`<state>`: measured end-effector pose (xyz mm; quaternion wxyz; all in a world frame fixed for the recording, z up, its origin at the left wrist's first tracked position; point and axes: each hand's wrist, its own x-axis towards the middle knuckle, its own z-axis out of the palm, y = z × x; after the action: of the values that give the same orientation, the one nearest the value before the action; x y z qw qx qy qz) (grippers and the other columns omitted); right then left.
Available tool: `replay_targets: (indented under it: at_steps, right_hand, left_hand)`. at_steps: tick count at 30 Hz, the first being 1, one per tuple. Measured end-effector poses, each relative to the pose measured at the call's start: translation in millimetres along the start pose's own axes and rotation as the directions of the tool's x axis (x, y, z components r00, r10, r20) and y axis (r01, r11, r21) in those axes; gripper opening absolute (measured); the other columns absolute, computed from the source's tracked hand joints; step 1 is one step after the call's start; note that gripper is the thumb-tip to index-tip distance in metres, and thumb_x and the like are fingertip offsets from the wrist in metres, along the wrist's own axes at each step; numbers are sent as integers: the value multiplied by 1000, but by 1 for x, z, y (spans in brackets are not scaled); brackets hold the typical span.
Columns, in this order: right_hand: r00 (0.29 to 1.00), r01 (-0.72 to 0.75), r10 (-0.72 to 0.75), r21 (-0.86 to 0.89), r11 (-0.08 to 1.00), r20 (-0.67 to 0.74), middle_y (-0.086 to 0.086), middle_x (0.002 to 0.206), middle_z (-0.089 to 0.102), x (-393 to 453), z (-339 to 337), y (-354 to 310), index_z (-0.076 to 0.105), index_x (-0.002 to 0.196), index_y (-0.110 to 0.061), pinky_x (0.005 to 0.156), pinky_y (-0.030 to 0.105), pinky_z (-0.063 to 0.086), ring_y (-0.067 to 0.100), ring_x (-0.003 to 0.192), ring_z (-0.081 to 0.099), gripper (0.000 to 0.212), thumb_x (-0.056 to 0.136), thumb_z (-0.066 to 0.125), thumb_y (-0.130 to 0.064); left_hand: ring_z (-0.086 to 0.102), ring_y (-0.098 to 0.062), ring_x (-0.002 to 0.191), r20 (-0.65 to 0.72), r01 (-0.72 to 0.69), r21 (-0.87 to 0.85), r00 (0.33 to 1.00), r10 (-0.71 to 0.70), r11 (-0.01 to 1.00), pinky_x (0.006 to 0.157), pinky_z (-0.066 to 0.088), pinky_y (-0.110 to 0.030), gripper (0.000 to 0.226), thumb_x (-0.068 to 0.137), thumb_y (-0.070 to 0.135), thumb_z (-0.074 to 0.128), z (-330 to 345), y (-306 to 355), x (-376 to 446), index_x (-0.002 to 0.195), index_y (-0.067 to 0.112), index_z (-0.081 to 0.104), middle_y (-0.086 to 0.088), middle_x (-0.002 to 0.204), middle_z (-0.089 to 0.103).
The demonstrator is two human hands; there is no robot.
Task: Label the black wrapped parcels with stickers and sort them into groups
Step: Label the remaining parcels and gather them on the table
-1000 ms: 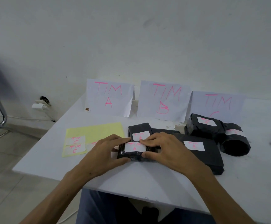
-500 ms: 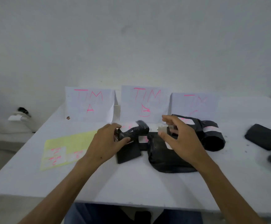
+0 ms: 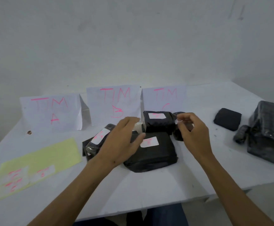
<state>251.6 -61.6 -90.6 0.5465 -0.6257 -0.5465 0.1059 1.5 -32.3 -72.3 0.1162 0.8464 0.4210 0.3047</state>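
Three paper signs stand at the table's back: TIM A (image 3: 51, 111), TIM B (image 3: 115, 103), TIM C (image 3: 165, 98). A small labelled black parcel (image 3: 98, 137) lies tilted on a flat black one (image 3: 84, 145) in front of the gap between signs A and B. My left hand (image 3: 121, 142) hovers just right of it with relaxed fingers and holds nothing. A big labelled parcel (image 3: 151, 155) lies under that hand. Another labelled parcel (image 3: 159, 123) sits before TIM C. My right hand (image 3: 195, 134), fingers loosely curled, covers a rolled black parcel (image 3: 178, 136) beside it.
A yellow sticker sheet (image 3: 51, 157) with a few pink-lettered stickers (image 3: 15, 178) lies at the front left. Unlabelled black parcels sit at the right: a flat one (image 3: 227, 119), a small roll (image 3: 240, 133), a large bundle (image 3: 268, 136). The table's front edge (image 3: 133, 211) is near.
My left hand carried the small labelled parcel up and left, set it down on the flat parcel and let go. My right hand left it and moved to the rolled parcel.
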Motion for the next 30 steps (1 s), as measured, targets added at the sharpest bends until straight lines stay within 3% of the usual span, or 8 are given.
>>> replay_targets:
  at_steps: [4,7,10,13,19,23,27,30]
  right_hand:
    - [972,-31,35,21,999,-233,-3,95,70,10,-29,19,68,98,-14,70,10,47,9,86,64,11,95,61,-7]
    - [949,-83,66,-43,996,-308,3,97,68,25,-51,42,66,99,-12,68,11,44,16,86,62,14,91,59,-3]
    - [967,-191,134,-267,945,-219,11,109,62,49,-64,77,62,112,-8,79,24,41,27,103,57,23,90,60,-6]
    - [967,-217,256,-577,788,-14,24,131,48,74,-72,104,48,133,0,97,40,36,39,126,38,46,92,61,-16]
    - [834,-222,547,-861,457,75,30,158,15,99,-81,126,28,151,-11,112,57,33,48,143,17,67,101,45,-53]
    - [908,-139,414,-880,454,70,23,146,36,88,-70,134,43,139,-15,110,61,33,45,133,32,59,99,43,-58]
    - [968,-68,239,-837,543,77,16,132,46,69,-59,122,49,127,-13,90,59,48,39,124,39,39,99,54,-40]
    - [965,-63,248,-841,537,86,16,134,45,60,-56,110,44,132,-11,85,56,51,35,124,41,47,94,61,-32]
  left_hand:
    - [55,-12,119,13,-163,-78,986,165,984,100,48,-34,35,98,31,57,44,37,20,131,19,57,6,128,58]
    - [58,-17,116,-8,-333,-58,943,333,941,93,52,-35,27,97,21,55,87,70,14,121,12,64,0,123,61]
    - [58,-18,120,106,-487,-44,866,488,873,96,54,-33,34,99,22,53,132,86,-1,129,10,63,-3,132,62]
    - [48,-17,137,229,-430,-112,866,445,896,111,45,-33,51,102,37,49,159,85,-5,145,10,51,-4,151,50]
    - [36,-13,147,244,-420,-59,874,421,906,122,28,-30,61,104,50,40,169,83,-6,151,12,44,-2,159,40]
    - [39,-12,146,212,-389,-73,894,395,918,121,30,-29,59,103,48,44,172,81,-5,149,13,47,0,157,44]
    - [40,-12,144,196,-374,-103,901,387,922,120,32,-28,58,101,47,46,171,82,-4,148,13,50,0,156,46]
    - [40,-10,145,202,-361,-118,903,378,925,119,34,-28,56,101,47,45,170,83,-3,147,15,50,2,155,46]
